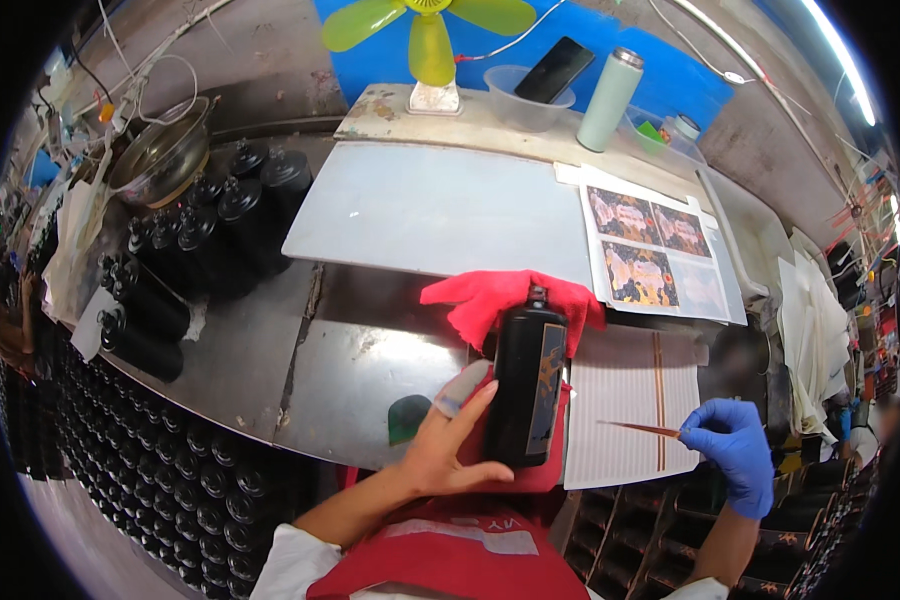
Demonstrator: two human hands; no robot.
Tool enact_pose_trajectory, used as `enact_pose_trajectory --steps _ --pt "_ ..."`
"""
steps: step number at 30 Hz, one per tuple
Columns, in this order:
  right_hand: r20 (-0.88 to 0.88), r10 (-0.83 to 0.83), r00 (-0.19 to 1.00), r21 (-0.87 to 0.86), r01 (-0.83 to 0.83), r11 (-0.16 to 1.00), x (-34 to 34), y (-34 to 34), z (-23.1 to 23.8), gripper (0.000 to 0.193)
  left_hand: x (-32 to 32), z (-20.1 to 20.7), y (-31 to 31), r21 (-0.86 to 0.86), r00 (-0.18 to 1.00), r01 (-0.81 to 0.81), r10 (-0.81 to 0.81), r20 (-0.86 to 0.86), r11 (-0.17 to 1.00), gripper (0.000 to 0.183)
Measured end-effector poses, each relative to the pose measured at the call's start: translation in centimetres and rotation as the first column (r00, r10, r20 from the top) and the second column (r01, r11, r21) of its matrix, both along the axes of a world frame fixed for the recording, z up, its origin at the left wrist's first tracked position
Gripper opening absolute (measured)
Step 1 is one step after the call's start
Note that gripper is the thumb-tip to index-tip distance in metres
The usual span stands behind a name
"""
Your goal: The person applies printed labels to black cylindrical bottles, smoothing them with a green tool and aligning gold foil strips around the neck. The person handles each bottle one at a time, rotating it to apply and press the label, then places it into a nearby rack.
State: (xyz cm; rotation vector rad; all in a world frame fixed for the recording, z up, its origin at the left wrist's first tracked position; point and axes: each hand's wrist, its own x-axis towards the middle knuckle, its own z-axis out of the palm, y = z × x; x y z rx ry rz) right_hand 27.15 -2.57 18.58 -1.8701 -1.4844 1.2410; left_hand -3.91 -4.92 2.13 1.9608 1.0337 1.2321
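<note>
One black bottle (526, 385) | just right of spread left grip (445, 440), thumb at base | right grip (735, 450) pinching pointed tool (644, 429)

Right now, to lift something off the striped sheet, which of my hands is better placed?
Right, probably: your blue-gloved right hand holds tweezers, their tip over the striped sheet, while your left hand is spread at the black bottle, farther from that sheet.
</note>
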Motion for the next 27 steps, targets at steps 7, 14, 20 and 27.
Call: enact_pose_trajectory --steps 7,14,20,27 --pt "0.078 0.448 0.891 0.093 -0.454 0.886 -7.1 4.1 8.1 0.005 5.0 9.2 7.9 -0.149 0.743 0.595 -0.469 0.479 0.79 0.046" --pt "-0.093 0.174 0.98 0.112 -0.164 0.98 -3.2 6.5 3.4 0.007 -0.5 9.1 6.5 -0.611 0.795 0.523 -0.082 0.601 0.594 0.015" --pt "-0.243 0.042 0.969 -0.022 -0.049 0.999 -1.6 7.7 -4.2 0.009 -2.7 4.6 6.9 -0.65 0.929 0.18 0.089 0.359 0.738 0.012" --pt "-0.374 -0.082 0.924 -0.035 0.074 0.997 -0.5 10.1 -8.0 0.008 -1.3 3.7 8.9 -0.591 0.883 0.052 0.24 0.404 0.805 0.009"
